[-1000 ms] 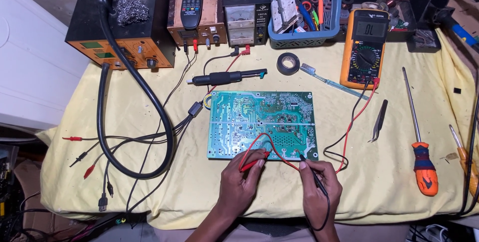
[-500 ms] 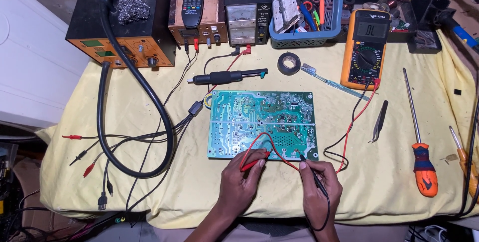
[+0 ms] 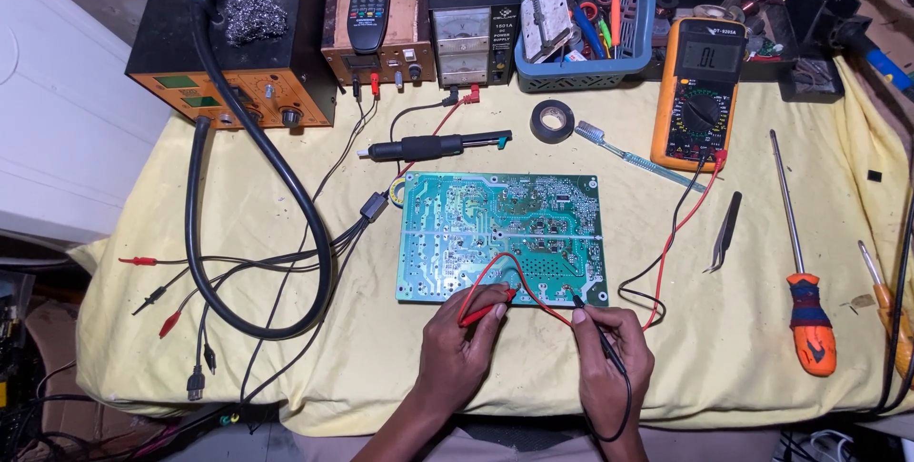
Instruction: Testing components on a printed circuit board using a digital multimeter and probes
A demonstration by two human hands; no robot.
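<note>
A green circuit board lies solder side up on the yellow cloth. My left hand grips a red test probe whose tip touches the board's near edge. My right hand grips a black test probe, its tip resting on the board's near right corner. Red and black leads run from the probes to an orange multimeter at the back right.
A black soldering handle and tape roll lie behind the board. Tweezers and an orange-handled screwdriver lie at right. An orange rework station, power supplies and a blue basket line the back. A thick black hose loops left.
</note>
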